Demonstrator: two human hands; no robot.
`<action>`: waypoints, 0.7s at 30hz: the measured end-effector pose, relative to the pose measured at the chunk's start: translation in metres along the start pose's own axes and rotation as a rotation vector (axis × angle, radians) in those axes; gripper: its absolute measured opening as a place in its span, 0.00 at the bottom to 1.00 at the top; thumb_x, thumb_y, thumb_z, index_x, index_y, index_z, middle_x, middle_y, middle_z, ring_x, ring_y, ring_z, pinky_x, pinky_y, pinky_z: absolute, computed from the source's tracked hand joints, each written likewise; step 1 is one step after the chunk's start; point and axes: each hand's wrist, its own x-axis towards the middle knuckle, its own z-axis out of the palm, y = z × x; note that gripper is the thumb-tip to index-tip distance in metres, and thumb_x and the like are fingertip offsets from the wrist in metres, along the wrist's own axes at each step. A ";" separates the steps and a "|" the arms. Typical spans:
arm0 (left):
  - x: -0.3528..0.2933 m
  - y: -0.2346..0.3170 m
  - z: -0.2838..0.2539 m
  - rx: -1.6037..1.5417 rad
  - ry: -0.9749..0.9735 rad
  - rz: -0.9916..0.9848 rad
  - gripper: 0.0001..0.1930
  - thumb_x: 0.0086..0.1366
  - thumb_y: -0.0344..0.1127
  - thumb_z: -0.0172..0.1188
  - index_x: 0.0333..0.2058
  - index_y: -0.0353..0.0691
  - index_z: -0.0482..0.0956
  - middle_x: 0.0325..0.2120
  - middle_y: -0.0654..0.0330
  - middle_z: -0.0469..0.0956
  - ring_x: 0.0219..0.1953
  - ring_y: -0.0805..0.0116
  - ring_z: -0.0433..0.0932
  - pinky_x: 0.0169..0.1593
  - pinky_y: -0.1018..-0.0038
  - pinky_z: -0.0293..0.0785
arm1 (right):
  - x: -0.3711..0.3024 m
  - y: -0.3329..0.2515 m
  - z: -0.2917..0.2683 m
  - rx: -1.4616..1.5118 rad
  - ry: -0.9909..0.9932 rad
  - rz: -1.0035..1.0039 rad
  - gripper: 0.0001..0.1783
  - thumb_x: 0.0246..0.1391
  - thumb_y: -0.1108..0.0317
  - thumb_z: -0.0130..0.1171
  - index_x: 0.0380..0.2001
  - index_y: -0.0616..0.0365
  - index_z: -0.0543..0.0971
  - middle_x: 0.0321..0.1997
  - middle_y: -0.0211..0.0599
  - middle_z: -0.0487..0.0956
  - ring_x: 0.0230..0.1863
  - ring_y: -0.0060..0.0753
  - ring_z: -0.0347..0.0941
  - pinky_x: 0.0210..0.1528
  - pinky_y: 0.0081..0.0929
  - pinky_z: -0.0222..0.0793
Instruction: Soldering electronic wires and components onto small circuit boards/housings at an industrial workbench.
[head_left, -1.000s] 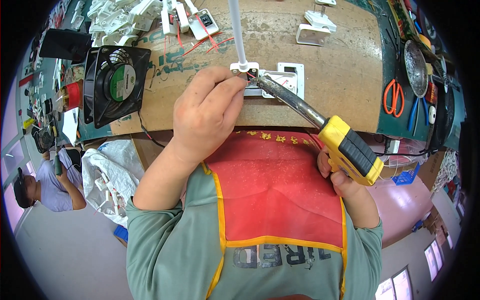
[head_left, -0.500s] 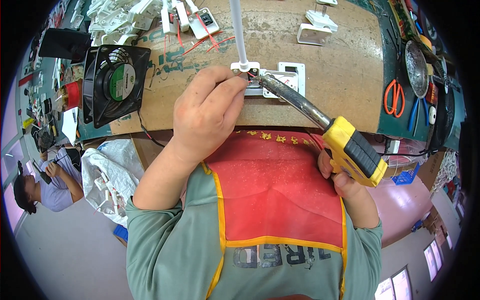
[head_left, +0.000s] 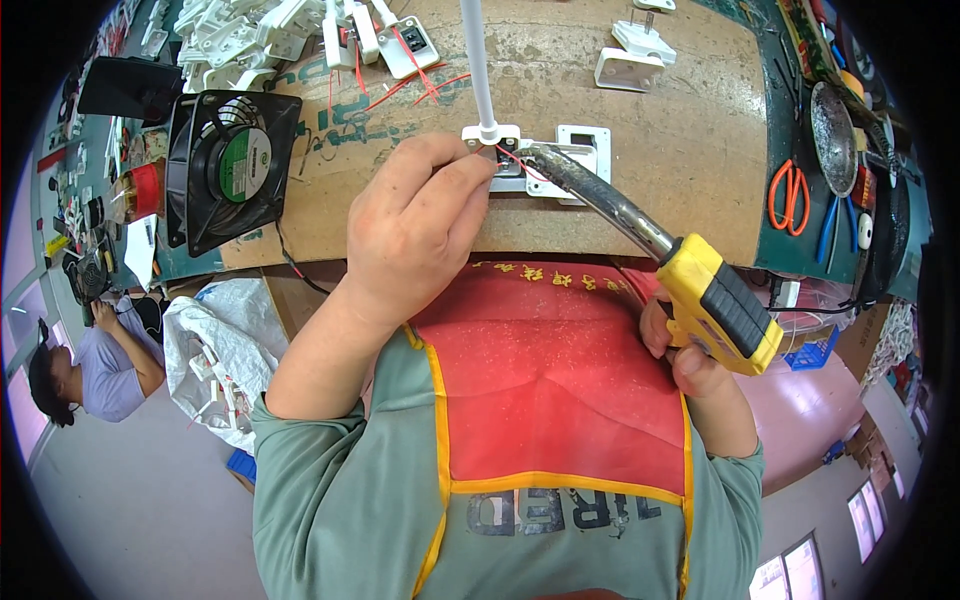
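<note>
Right grip (head_left: 693, 372) holds a yellow-handled soldering iron (head_left: 726, 308), pointing toward ten o'clock; left grip (head_left: 415, 215) is narrowed at a white housing (head_left: 511, 133), holding what, I cannot tell.

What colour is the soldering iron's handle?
The handle is yellow and black, clearest in the head view.

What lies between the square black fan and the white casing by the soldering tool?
In the head view, a strip of brown board, then the left hand, lie between fan and casing.

Rough metal soldering-gun barrel (head_left: 603, 196), smooth plastic housing (head_left: 511, 132), matt cloth shirt (head_left: 320, 505)
</note>
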 end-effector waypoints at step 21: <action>0.007 0.001 -0.017 -0.163 -0.048 -0.204 0.08 0.56 0.27 0.68 0.36 0.36 0.82 0.35 0.59 0.79 0.33 0.70 0.78 0.35 0.75 0.75 | 0.001 -0.011 0.001 0.141 0.138 0.031 0.45 0.42 0.39 0.73 0.54 0.61 0.69 0.23 0.25 0.66 0.20 0.21 0.62 0.22 0.19 0.58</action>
